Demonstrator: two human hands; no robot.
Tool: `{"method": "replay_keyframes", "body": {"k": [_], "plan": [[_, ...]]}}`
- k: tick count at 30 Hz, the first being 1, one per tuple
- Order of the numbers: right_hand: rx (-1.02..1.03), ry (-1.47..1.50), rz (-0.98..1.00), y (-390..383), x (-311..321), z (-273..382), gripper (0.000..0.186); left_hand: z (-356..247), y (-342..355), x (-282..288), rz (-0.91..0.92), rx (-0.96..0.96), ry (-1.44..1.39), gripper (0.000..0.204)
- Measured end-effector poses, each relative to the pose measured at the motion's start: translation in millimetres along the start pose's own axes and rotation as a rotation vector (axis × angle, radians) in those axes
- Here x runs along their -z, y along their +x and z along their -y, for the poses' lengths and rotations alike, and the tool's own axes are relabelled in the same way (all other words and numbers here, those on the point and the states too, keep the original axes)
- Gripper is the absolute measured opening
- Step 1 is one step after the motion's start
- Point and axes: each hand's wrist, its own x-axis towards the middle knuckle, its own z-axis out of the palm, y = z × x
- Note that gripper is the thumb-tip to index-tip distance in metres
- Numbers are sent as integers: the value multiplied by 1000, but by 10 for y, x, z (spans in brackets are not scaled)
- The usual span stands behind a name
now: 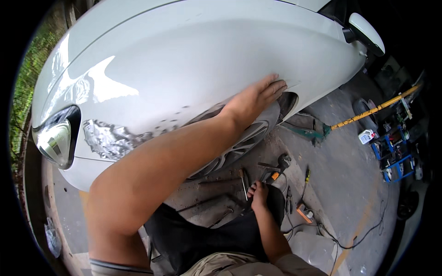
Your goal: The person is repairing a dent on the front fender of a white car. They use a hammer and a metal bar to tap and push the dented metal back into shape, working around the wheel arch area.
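My left hand lies flat on the white car fender, just above the wheel arch, fingers stretched out. My left forearm crosses in front of the wheel and hides part of the arch. Toward the headlight, the panel has a crumpled patch of bare metal, with small dark marks beside it. My right hand rests by my right knee with its fingers curled closed. What it holds, if anything, I cannot make out. Close to it, a thin tool lies on the floor.
A green floor jack with a yellow handle stands behind the wheel. A power tool, a screwdriver, pliers and an orange power strip with cords lie at right. Farther right are a white bottle and a blue tool rack.
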Motion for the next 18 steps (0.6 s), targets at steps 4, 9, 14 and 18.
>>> {"method": "replay_keyframes", "body": {"k": [4,9,14,18], "plan": [[0,-175,-132,-64,-28,-137,24,23,-821,8,15,45,-4,80],[-64,-140,-301,-31,106,-576,8,11,-1521,-19,-8,7,-156,80],[-271,-15,-391,-37,131,-1120,8,-138,-1920,-141,-107,92,-342,68],[-418,8,-388,-31,204,-1561,6,-249,-2229,-233,-207,255,-336,58]]}}
